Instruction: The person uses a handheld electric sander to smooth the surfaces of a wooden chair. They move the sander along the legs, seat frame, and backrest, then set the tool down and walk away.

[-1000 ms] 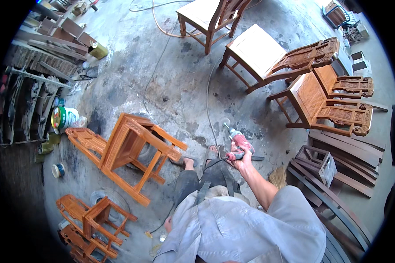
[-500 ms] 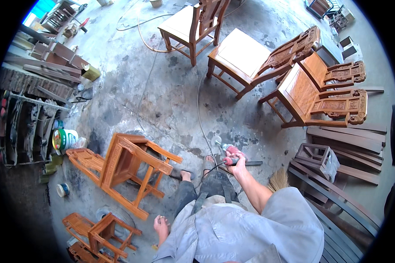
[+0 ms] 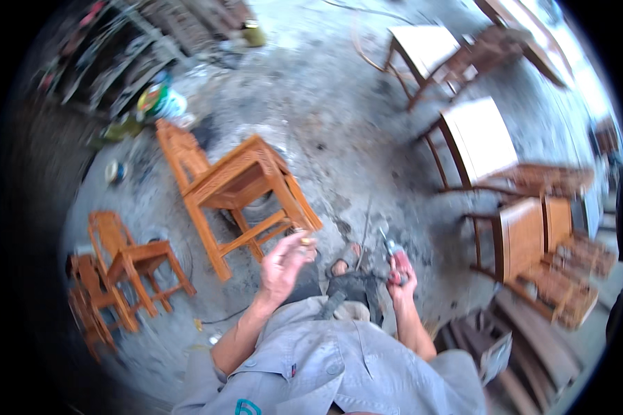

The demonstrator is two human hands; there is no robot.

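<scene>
My right hand (image 3: 402,278) is closed around a red handheld grinder (image 3: 398,259) with a metal neck and a small round disc at its far end. The tool is held over the floor, right of my feet. Raised in front of my left side, my left hand (image 3: 284,266) has bent fingers and a small yellowish spot near the fingertips. Blur hides what that spot is. Just beyond this hand, a brown wooden chair (image 3: 239,181) with a carved back lies tipped over, its legs pointing toward me.
Smaller wooden chairs (image 3: 137,268) lie at the left. Chairs with pale seats (image 3: 479,138) and brown wooden chairs (image 3: 522,235) stand at the right. Dark boards (image 3: 536,325) are stacked at the lower right. A white-and-green bucket (image 3: 165,104) sits by the rack at the far left.
My view has turned left, so the chairs shift across it. My left hand has risen from my side toward the tipped chair. The grinder stays in my right hand.
</scene>
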